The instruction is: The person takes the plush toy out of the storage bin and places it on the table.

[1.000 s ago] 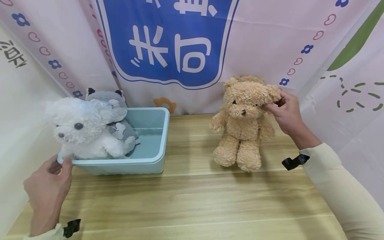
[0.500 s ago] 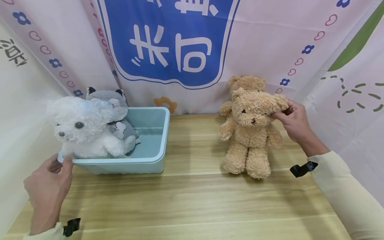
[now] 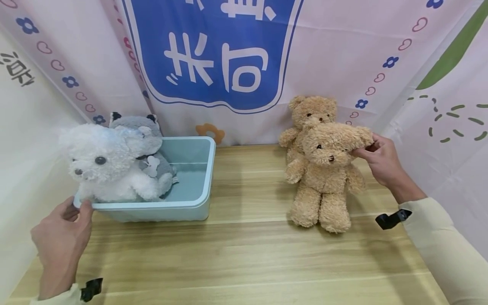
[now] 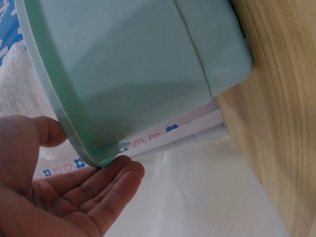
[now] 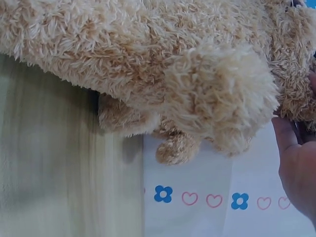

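My right hand (image 3: 385, 163) pinches a tan teddy bear (image 3: 324, 176) by the ear side of its head, and the bear is upright over the table. Behind it sits a second tan teddy bear (image 3: 312, 111), partly covered. At the left, my left hand (image 3: 65, 241) holds the near left corner of a light blue bin (image 3: 190, 204); the left wrist view has the thumb (image 4: 51, 132) on one side of the rim and fingers on the other. Inside the bin are a white plush dog (image 3: 106, 169) and a grey plush animal (image 3: 154, 146) with dark ear tips.
The wooden table (image 3: 244, 254) runs across the front. A printed curtain (image 3: 335, 51) with a blue sign hangs right behind the bin and bears. More pale fabric (image 3: 457, 169) borders the right side.
My right hand has drawn the front teddy bear toward me and to the right, uncovering the bear behind it. The left hand and bin have stayed in place.
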`<move>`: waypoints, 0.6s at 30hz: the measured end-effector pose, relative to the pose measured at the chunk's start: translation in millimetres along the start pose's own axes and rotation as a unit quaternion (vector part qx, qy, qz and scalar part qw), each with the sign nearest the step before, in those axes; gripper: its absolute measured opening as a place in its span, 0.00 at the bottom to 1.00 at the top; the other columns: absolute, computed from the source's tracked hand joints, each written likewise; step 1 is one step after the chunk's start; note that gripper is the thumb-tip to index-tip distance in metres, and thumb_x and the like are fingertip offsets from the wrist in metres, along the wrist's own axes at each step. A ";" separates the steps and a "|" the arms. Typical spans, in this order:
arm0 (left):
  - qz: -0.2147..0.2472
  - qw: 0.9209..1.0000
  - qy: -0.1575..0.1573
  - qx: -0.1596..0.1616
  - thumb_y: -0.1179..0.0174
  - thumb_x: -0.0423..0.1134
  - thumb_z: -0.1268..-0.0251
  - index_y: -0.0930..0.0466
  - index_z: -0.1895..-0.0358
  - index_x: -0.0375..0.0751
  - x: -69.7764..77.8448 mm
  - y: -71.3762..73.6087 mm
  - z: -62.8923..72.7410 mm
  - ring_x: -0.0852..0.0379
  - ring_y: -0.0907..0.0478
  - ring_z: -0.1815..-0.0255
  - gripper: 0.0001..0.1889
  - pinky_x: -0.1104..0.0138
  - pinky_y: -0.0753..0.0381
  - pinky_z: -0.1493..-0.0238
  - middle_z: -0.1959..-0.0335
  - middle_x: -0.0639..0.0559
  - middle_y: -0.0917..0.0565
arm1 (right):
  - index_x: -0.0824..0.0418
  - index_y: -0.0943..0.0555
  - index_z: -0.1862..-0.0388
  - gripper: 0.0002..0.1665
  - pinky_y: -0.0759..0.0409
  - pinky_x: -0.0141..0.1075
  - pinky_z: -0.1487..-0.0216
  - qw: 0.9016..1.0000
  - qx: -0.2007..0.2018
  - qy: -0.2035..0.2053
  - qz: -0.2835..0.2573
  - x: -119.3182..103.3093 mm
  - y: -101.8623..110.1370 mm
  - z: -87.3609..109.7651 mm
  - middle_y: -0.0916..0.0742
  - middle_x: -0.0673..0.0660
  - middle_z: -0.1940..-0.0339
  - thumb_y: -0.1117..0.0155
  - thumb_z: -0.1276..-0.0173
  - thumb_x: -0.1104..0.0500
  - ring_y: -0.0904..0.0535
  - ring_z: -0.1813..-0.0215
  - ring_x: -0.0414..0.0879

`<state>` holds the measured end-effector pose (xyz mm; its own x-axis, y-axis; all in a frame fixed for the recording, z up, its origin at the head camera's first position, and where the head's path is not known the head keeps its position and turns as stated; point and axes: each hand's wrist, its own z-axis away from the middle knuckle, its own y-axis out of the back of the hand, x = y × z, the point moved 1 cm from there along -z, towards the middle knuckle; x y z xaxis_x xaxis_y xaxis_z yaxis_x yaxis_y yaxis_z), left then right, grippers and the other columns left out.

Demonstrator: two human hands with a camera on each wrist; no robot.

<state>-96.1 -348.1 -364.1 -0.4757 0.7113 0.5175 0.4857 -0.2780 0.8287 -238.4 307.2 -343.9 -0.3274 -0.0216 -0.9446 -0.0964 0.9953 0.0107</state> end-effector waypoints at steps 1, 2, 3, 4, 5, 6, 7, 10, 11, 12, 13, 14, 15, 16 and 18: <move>0.002 1.000 -0.001 0.001 0.53 0.50 0.32 0.24 0.36 0.38 -0.2 0.0 0.1 0.41 0.14 0.58 0.27 0.61 0.30 0.62 0.51 0.33 0.16 | 0.58 0.17 0.47 0.21 0.17 0.26 0.55 1.000 -0.005 0.000 -0.009 0.7 1.7 0.2 0.11 0.47 0.55 0.39 0.36 0.76 0.14 0.55 0.36; 0.005 1.000 -0.003 0.002 0.53 0.50 0.32 0.24 0.36 0.37 -0.4 0.0 0.2 0.40 0.14 0.56 0.27 0.60 0.30 0.61 0.51 0.33 0.16 | 0.58 0.17 0.47 0.22 0.17 0.26 0.55 1.000 -0.008 -0.002 -0.014 1.6 3.2 0.6 0.11 0.48 0.55 0.39 0.36 0.76 0.14 0.55 0.36; 0.004 1.000 -0.002 0.005 0.53 0.50 0.32 0.23 0.36 0.38 -0.4 0.0 0.0 0.43 0.14 0.59 0.27 0.63 0.31 0.63 0.51 0.34 0.16 | 0.58 0.18 0.47 0.22 0.17 0.26 0.54 1.000 -0.011 -0.003 -0.016 2.4 4.6 0.8 0.11 0.48 0.55 0.40 0.35 0.76 0.14 0.54 0.36; 0.005 1.000 0.000 0.005 0.53 0.50 0.32 0.23 0.36 0.39 -0.4 -0.1 0.1 0.43 0.13 0.58 0.27 0.63 0.31 0.63 0.51 0.34 0.16 | 0.58 0.18 0.48 0.22 0.17 0.26 0.55 1.000 -0.013 -0.006 -0.019 2.9 5.9 1.0 0.11 0.48 0.55 0.41 0.35 0.76 0.14 0.54 0.36; 0.005 1.000 0.003 0.005 0.53 0.50 0.32 0.24 0.36 0.39 -0.3 -0.3 0.3 0.43 0.13 0.57 0.27 0.63 0.30 0.63 0.50 0.35 0.16 | 0.57 0.18 0.47 0.22 0.17 0.26 0.55 1.000 -0.017 -0.008 -0.022 3.6 7.1 1.0 0.11 0.48 0.54 0.41 0.35 0.76 0.14 0.54 0.37; 0.009 1.000 0.004 0.004 0.53 0.50 0.32 0.24 0.36 0.39 -0.4 -0.6 0.5 0.40 0.14 0.54 0.27 0.60 0.27 0.60 0.50 0.34 0.16 | 0.57 0.18 0.48 0.22 0.17 0.26 0.55 0.999 -0.020 -0.013 -0.029 4.3 8.2 1.0 0.11 0.48 0.55 0.42 0.35 0.77 0.14 0.54 0.37; 0.011 1.000 0.005 0.002 0.53 0.49 0.32 0.24 0.36 0.38 -0.4 -1.0 0.8 0.35 0.17 0.48 0.27 0.55 0.25 0.57 0.49 0.33 0.17 | 0.57 0.18 0.48 0.22 0.17 0.26 0.55 0.999 -0.020 -0.017 -0.032 5.3 9.0 1.1 0.11 0.48 0.55 0.42 0.35 0.77 0.14 0.54 0.37; 0.011 1.000 0.013 -0.003 0.54 0.50 0.31 0.25 0.34 0.40 -0.6 -1.9 1.2 0.34 0.20 0.44 0.27 0.52 0.24 0.53 0.48 0.34 0.17 | 0.58 0.18 0.49 0.22 0.17 0.27 0.54 0.998 -0.026 -0.029 -0.046 9.8 11.4 0.1 0.11 0.48 0.55 0.42 0.36 0.78 0.14 0.54 0.38; 0.012 1.000 0.014 -0.004 0.54 0.50 0.31 0.25 0.34 0.40 -0.9 -2.1 1.2 0.34 0.20 0.44 0.27 0.53 0.24 0.53 0.48 0.34 0.17 | 0.58 0.18 0.48 0.22 0.17 0.27 0.54 0.998 -0.030 -0.032 -0.050 12.0 12.0 -0.8 0.11 0.49 0.55 0.42 0.36 0.78 0.14 0.54 0.38; 0.013 1.000 0.014 -0.004 0.54 0.50 0.31 0.25 0.34 0.40 -1.1 -2.3 1.1 0.34 0.20 0.44 0.27 0.53 0.23 0.53 0.48 0.34 0.17 | 0.58 0.18 0.49 0.22 0.17 0.27 0.54 0.998 -0.032 -0.037 -0.050 13.9 12.2 -1.4 0.11 0.49 0.55 0.42 0.36 0.78 0.14 0.54 0.38; 0.013 1.000 0.015 -0.006 0.54 0.50 0.31 0.26 0.34 0.40 -1.4 -2.3 0.8 0.34 0.20 0.43 0.28 0.52 0.23 0.53 0.48 0.34 0.17 | 0.58 0.18 0.49 0.22 0.17 0.27 0.54 0.997 -0.035 -0.040 -0.048 16.1 12.4 -2.2 0.11 0.48 0.55 0.42 0.36 0.77 0.14 0.54 0.38; 0.013 1.000 0.016 -0.008 0.54 0.50 0.31 0.26 0.34 0.40 -1.7 -2.3 0.8 0.34 0.20 0.43 0.28 0.52 0.23 0.53 0.47 0.34 0.17 | 0.58 0.18 0.49 0.22 0.17 0.27 0.54 0.997 -0.041 -0.044 -0.051 18.1 12.7 -3.0 0.11 0.49 0.55 0.42 0.35 0.77 0.14 0.54 0.38; 0.013 1.000 0.017 -0.012 0.54 0.51 0.31 0.26 0.33 0.40 -1.9 -2.1 0.5 0.34 0.21 0.43 0.28 0.52 0.23 0.52 0.47 0.34 0.17 | 0.57 0.18 0.49 0.22 0.17 0.26 0.54 0.996 -0.046 -0.049 -0.051 19.9 12.8 -3.6 0.11 0.49 0.56 0.42 0.35 0.77 0.14 0.54 0.38; 0.013 1.000 0.018 -0.016 0.55 0.51 0.31 0.27 0.33 0.40 -2.1 -1.9 0.4 0.33 0.21 0.42 0.28 0.49 0.24 0.48 0.46 0.33 0.18 | 0.56 0.18 0.49 0.22 0.17 0.26 0.55 0.996 -0.048 -0.053 -0.048 21.4 12.5 -4.1 0.11 0.48 0.56 0.43 0.35 0.78 0.15 0.55 0.38; 0.015 0.999 0.020 -0.023 0.55 0.51 0.31 0.28 0.32 0.40 -2.4 -2.0 0.2 0.33 0.22 0.41 0.29 0.42 0.29 0.41 0.46 0.33 0.19 | 0.54 0.18 0.49 0.23 0.17 0.26 0.55 0.996 -0.053 -0.062 -0.038 23.8 12.0 -4.5 0.11 0.47 0.57 0.44 0.34 0.77 0.15 0.56 0.37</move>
<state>-95.8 -349.2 -367.0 -0.4917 0.6758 0.5491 0.4665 -0.3281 0.8214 -251.6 318.2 -364.7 -0.1978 -0.0788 -0.9771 -0.2184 0.9753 -0.0345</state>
